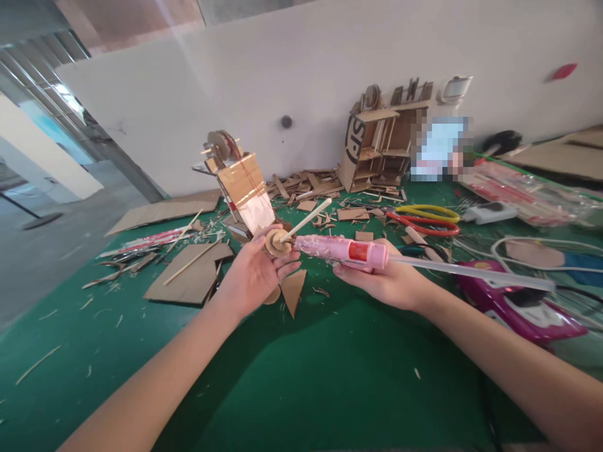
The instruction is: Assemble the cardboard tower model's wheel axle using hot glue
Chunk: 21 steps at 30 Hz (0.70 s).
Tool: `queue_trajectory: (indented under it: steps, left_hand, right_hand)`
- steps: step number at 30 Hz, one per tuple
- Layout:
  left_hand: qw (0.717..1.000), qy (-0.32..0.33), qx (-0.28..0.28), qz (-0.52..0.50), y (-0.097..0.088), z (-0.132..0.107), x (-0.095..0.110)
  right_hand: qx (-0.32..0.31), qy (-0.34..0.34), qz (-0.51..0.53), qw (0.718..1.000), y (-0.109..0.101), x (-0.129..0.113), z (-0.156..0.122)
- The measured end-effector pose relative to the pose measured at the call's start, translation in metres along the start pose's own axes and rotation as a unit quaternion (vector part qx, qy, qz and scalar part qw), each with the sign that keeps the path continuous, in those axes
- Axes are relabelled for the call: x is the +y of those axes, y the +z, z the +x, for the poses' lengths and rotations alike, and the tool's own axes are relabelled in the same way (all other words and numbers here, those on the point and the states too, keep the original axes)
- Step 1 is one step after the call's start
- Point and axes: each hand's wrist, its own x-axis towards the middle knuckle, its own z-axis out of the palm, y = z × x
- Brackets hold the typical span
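Observation:
My left hand pinches a small round cardboard disc piece with its fingers curled under it. A thin wooden stick juts up and to the right from the disc's middle. A pink hot glue gun is gripped in my right hand, its tip at the disc beside the stick. From the gun's rear a long translucent glue stick sticks out to the right. Just below my left hand lies a triangular cardboard scrap on the green table.
A cardboard model with a wheel on top stands behind my left hand. A cardboard shelf structure is against the wall. Scissors with red and yellow handles, a magenta device, cables and cardboard scraps lie around the green table.

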Motion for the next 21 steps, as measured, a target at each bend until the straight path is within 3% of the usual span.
queue_trajectory:
  steps: [21]
  left_hand:
    - [0.996, -0.069, 0.035, 0.044, 0.0073, -0.0017, 0.004]
  right_hand:
    - [-0.035, 0.045, 0.049, 0.997, 0.0009, -0.0085, -0.0025]
